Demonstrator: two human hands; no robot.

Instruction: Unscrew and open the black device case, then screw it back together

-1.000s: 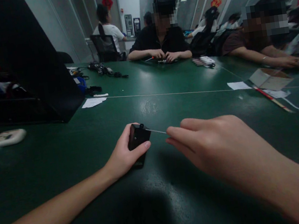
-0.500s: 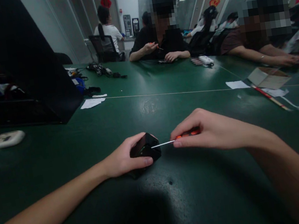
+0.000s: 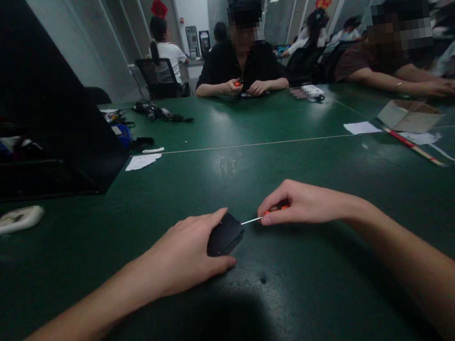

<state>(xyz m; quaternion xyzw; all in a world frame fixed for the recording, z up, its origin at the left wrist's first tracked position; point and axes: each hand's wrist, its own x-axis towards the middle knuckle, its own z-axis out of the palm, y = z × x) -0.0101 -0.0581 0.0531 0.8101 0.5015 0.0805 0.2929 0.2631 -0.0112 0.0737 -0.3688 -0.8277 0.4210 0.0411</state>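
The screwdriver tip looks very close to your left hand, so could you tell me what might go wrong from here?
1. The screwdriver has its thin shaft against the end of the small black device, and the left hand wraps that device; a slip could jab the fingers.
2. The right hand pinches the orange handle only at the fingertips, so the grip may twist loose.
3. The device sits on the smooth green table and could slide.

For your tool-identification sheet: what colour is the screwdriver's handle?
Orange, showing between the right hand's fingers on the screwdriver; head view.
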